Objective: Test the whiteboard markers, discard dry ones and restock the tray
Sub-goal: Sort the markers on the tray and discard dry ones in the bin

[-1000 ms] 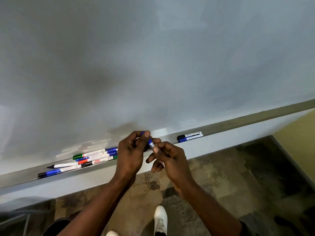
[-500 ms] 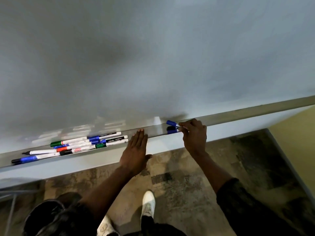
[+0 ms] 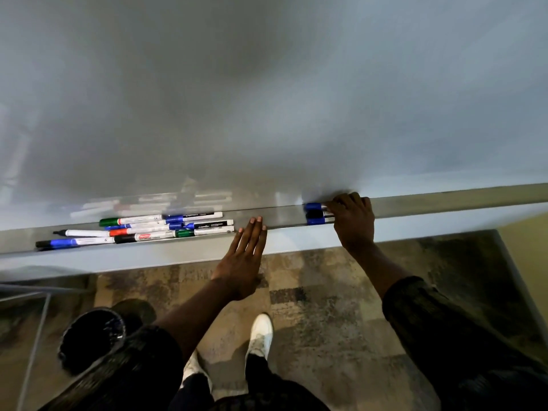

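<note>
Well, starting nearest me, a dark bin (image 3: 92, 339) is standing on the floor by my left leg. Above it my left hand (image 3: 243, 262) is lying flat and holding nothing, its straight fingertips touching the front lip of the tray (image 3: 281, 216). My right hand (image 3: 353, 221) is reaching further right, its fingers curling down over the barrels of three capped markers (image 3: 315, 214), two blue and one black, lying side by side in the tray. I cannot tell which one it is actually gripping. The loose pile of markers (image 3: 142, 229) is lying well to the left of both hands, each one stretched lengthways along the tray. So I am judging that the left hand, being nearer, is better placed to take the next one sideways by its barrel. Beyond it all the whiteboard (image 3: 267, 99) is rising, blank.
</note>
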{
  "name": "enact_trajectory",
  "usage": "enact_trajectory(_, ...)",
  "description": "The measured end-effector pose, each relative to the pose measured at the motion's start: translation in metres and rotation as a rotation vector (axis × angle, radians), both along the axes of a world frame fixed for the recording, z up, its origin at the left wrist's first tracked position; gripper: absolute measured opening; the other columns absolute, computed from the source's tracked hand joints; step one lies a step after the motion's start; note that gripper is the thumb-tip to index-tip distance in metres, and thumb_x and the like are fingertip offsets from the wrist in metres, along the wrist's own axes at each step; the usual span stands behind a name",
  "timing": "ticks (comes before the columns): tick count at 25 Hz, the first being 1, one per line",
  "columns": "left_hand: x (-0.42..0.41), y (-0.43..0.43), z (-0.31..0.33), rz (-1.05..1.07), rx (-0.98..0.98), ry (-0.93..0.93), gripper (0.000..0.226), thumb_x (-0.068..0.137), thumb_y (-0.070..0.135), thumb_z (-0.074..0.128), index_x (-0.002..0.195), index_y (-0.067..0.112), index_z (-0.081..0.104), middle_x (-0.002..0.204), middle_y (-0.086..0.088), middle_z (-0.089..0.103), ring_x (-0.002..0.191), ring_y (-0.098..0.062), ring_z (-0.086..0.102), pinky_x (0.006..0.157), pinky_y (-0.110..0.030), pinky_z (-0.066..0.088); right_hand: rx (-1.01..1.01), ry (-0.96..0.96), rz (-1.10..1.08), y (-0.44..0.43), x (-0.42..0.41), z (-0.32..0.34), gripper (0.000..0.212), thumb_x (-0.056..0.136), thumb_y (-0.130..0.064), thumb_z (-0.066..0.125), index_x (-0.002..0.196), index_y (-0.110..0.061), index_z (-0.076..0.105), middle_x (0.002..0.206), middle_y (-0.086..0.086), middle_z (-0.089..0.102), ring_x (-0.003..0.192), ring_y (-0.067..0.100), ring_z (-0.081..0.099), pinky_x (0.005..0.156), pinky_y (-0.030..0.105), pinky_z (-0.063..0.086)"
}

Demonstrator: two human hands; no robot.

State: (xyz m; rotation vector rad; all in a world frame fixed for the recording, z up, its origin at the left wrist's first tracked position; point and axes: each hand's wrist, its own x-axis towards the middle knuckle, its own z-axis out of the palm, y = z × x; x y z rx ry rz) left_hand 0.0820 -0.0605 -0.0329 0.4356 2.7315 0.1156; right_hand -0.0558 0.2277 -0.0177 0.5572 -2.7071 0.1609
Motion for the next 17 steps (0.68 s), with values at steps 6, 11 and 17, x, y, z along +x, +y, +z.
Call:
enact_trajectory(6, -0.001, 0.000, 0.004, 0.030, -0.012, -0.031, 0.130, 0.096, 0.051, 0.069, 0.159, 0.001, -0.034, 0.166, -0.021, -0.045, 0.155, -0.038, -0.041, 0.127, -0.050, -0.024, -0.028, -0.078, -0.020, 0.000, -0.001, -0.013, 0.044, 0.073, 0.014, 0.069, 0.107, -0.013, 0.079, 0.111, 0.013, 0.069, 0.103, 0.039, 0.062, 0.076, 0.046, 0.055)
enact_trajectory(11, -0.002, -0.001, 0.003, 0.008, -0.043, -0.035, 0.134, 0.094, 0.058, 0.070, 0.161, 0.001, -0.030, 0.167, -0.022, -0.042, 0.156, -0.039, -0.038, 0.132, -0.055, -0.015, -0.051, -0.126, -0.015, -0.001, 0.003, -0.017, 0.052, 0.072, 0.021, 0.067, 0.115, -0.008, 0.076, 0.121, 0.016, 0.065, 0.110, 0.040, 0.058, 0.077, 0.049, 0.059)
enact_trajectory(17, -0.002, -0.003, 0.001, -0.002, -0.031, -0.018, 0.131, 0.095, 0.056, 0.070, 0.163, 0.001, -0.028, 0.169, -0.022, -0.040, 0.158, -0.038, -0.035, 0.134, -0.055, -0.009, -0.093, -0.054, -0.020, -0.016, 0.014, -0.012, 0.050, 0.068, 0.019, 0.068, 0.110, -0.006, 0.076, 0.110, 0.017, 0.066, 0.101, 0.040, 0.058, 0.077, 0.047, 0.053)
